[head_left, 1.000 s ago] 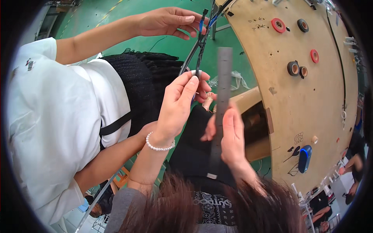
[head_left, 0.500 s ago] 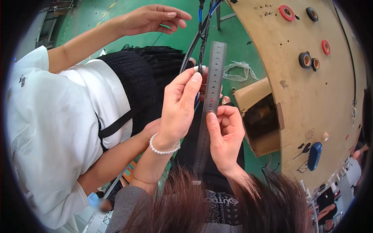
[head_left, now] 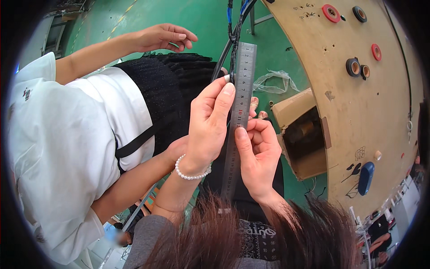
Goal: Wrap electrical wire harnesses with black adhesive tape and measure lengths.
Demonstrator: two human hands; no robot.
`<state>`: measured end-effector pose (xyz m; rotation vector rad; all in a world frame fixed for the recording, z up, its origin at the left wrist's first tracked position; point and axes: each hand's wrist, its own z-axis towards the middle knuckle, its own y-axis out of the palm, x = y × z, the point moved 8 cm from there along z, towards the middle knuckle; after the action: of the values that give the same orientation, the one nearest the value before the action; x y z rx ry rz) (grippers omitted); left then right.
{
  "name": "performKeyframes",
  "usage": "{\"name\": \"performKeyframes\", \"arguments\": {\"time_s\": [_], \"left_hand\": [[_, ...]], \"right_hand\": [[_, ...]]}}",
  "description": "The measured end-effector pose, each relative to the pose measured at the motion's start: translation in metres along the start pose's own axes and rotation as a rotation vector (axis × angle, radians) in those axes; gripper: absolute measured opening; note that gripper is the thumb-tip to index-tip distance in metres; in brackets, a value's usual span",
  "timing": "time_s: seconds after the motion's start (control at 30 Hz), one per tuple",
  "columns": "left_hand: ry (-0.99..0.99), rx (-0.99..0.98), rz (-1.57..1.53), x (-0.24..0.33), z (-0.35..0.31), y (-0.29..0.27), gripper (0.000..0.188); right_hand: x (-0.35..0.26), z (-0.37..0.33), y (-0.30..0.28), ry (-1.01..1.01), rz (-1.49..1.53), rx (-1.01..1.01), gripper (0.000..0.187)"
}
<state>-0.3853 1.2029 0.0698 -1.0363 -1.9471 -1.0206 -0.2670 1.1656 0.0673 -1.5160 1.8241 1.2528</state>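
Observation:
A long steel ruler [head_left: 243, 85] stands nearly upright in the middle, its lower part running down over my dark trousers. My right hand [head_left: 258, 150] pinches it partway along, thumb on its face. On the other side, my left hand [head_left: 210, 116], a pearl bracelet at the wrist, pinches a black taped wire bundle [head_left: 233, 56] with thumb and forefinger. The bundle runs up alongside the ruler's top end, very close to its edge. Blue wires [head_left: 230, 14] show above, where the bundle meets a thicker black cable [head_left: 221, 60].
A person in a white shirt [head_left: 67, 148] stands close on the left, one hand [head_left: 168, 36] raised near the cables. To the right, a wooden table [head_left: 349, 112] carries tape rolls [head_left: 331, 13] and a blue case [head_left: 365, 178]. Below its edge sits an open cardboard box [head_left: 293, 107] by a plastic bag [head_left: 275, 83].
The ruler has shifted slightly left and up, closer against the wire bundle, my right hand moving with it. The other person's raised hand has drawn back left and lower.

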Motion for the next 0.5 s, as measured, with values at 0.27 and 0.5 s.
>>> {"name": "performKeyframes", "arguments": {"time_s": [0.27,0.5], "left_hand": [[-0.026,-0.014,-0.064,0.0001,-0.0034,-0.0015,0.031],[0.001,-0.055,-0.03,0.0039,-0.006,-0.0014,0.033]], "right_hand": [[-0.0025,-0.0011,0.0045,-0.002,-0.012,0.005,0.012],[-0.0052,-0.0026,0.0063,0.034,0.038,-0.019,0.011]]}}
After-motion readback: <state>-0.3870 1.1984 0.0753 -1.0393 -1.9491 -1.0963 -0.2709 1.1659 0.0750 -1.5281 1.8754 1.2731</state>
